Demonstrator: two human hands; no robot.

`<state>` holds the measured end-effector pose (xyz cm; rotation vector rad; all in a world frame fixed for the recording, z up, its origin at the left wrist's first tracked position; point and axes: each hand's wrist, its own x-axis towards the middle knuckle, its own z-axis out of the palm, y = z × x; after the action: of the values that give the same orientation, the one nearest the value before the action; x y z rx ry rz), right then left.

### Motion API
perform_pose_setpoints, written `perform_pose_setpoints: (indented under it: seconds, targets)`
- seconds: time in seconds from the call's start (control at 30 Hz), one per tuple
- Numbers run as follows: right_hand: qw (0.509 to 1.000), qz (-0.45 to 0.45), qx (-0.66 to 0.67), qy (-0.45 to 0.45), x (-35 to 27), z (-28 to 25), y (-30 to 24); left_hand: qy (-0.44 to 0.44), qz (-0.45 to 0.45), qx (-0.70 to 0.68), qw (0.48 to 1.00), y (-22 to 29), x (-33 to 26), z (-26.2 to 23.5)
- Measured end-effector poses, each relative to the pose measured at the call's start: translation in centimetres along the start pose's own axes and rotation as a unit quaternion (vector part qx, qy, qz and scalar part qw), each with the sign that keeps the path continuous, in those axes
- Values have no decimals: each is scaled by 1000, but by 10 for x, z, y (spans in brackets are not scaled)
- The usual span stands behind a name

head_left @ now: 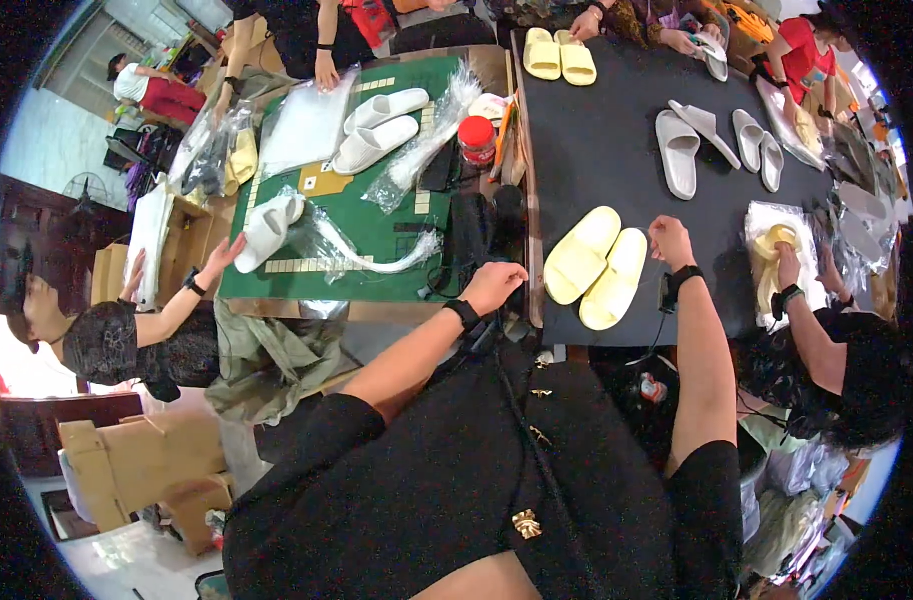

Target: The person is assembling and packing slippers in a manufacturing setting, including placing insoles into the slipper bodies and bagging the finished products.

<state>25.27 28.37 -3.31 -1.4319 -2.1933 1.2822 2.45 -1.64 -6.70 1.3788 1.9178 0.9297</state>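
Observation:
A pair of pale yellow slippers (583,255) lies side by side on the black table top (617,150) in front of me. My left hand (495,288) is left of the pair, above the seam between the two tables, with its fingers curled together. Just right of the slippers is my right hand (670,242), also closed, its fingertips close to the right slipper but apart from it. Nothing shows in either hand. Both wrists wear black bands.
Grey slippers (677,154) and another yellow pair (561,56) lie farther back. On the green table (377,220) are white slippers, clear plastic bags and a red-lidded jar (477,141). Co-workers' hands reach in from left, far side and right, one at a yellow slipper (774,240) over plastic.

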Motion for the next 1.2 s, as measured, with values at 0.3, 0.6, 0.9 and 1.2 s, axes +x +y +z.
perform_pose_setpoints:
  seconds: [0.3,0.6,0.9,1.2]
  targets:
    - [985,-86,-147,-10,17,17,-6,-9,45,35,998,1,6,4]
    - [987,-31,-38,-156,4,42,-17,-24,64,53,996,-4,10,3]
    - [990,27,-12,-141,-10,45,8,-61,208,249,944,3,29,20]
    - [990,33,19,-135,-19,55,30,-91,312,319,890,7,49,42]
